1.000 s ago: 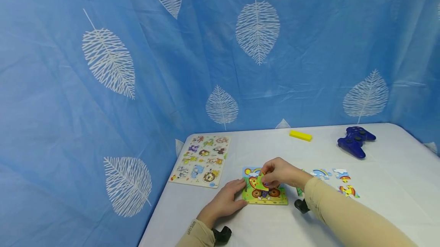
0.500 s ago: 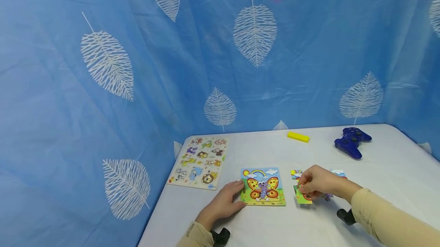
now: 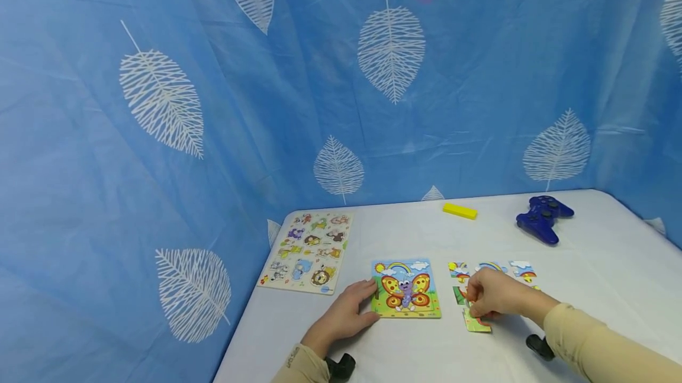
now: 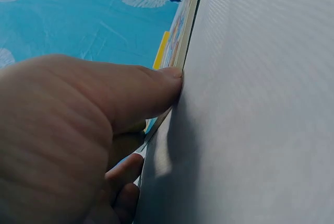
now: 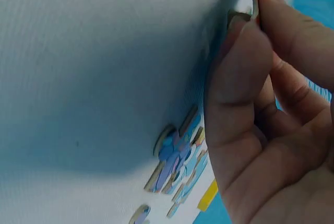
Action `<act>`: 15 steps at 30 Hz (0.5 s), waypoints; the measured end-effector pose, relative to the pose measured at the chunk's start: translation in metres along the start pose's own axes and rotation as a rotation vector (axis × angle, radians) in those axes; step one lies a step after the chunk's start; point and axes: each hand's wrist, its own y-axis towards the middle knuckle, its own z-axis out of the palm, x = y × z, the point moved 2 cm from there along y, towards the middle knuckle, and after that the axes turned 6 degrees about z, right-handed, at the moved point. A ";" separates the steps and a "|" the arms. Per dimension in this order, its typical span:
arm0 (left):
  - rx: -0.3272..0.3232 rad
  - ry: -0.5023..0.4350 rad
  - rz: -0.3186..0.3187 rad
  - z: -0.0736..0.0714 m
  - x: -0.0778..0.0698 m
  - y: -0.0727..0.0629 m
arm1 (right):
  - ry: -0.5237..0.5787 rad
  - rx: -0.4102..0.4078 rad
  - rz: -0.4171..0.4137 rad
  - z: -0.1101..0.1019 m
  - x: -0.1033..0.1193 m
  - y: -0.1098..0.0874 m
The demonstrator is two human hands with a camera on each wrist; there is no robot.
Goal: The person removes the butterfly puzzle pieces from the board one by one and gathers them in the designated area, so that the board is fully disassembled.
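Observation:
My left hand [image 3: 348, 315] rests against the left side of a square butterfly puzzle board [image 3: 391, 311]. In the left wrist view, its straight thumb [image 4: 151, 85] touches the board's edge. To the right of the board, my right hand [image 3: 495, 294] pinches a green and yellow jigsaw piece [image 3: 476, 325] between thumb and fingertips, low over the table. Loose jigsaw pieces surround that hand: one with a sun [image 3: 457, 269], one with a rainbow [image 3: 492, 266] and one with a cloud [image 3: 522, 266]. The hand covers part of this group.
At the back left lies an animal puzzle board [image 3: 309, 251]. A yellow block [image 3: 460, 211] and a dark blue game controller [image 3: 544, 219] lie toward the back of the white table [image 3: 405, 353]. Behind it hangs a blue curtain [image 3: 288, 75] with white leaves.
My right hand has carried the jigsaw piece from above the butterfly board rightward, then lowered it at the near left of the loose pieces. My left hand stays at the board's edge.

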 end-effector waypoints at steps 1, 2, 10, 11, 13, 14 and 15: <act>0.000 0.001 -0.001 0.000 0.000 0.000 | -0.017 -0.008 -0.009 0.001 0.001 0.001; -0.001 0.005 -0.001 0.000 0.000 0.000 | -0.029 -0.014 -0.017 0.001 0.001 0.002; -0.002 0.014 0.000 -0.002 -0.002 -0.001 | -0.039 -0.027 -0.041 0.005 0.004 0.003; -0.001 0.014 -0.001 -0.002 -0.002 0.000 | -0.050 -0.034 -0.033 0.005 0.004 0.003; 0.000 0.014 -0.004 -0.001 -0.001 0.000 | -0.080 -0.051 -0.007 0.007 0.006 0.002; 0.000 0.013 -0.007 0.000 -0.001 0.000 | -0.103 -0.063 0.006 0.008 0.007 0.001; -0.001 0.012 -0.007 0.000 -0.001 0.000 | -0.129 -0.076 0.013 0.008 0.008 0.001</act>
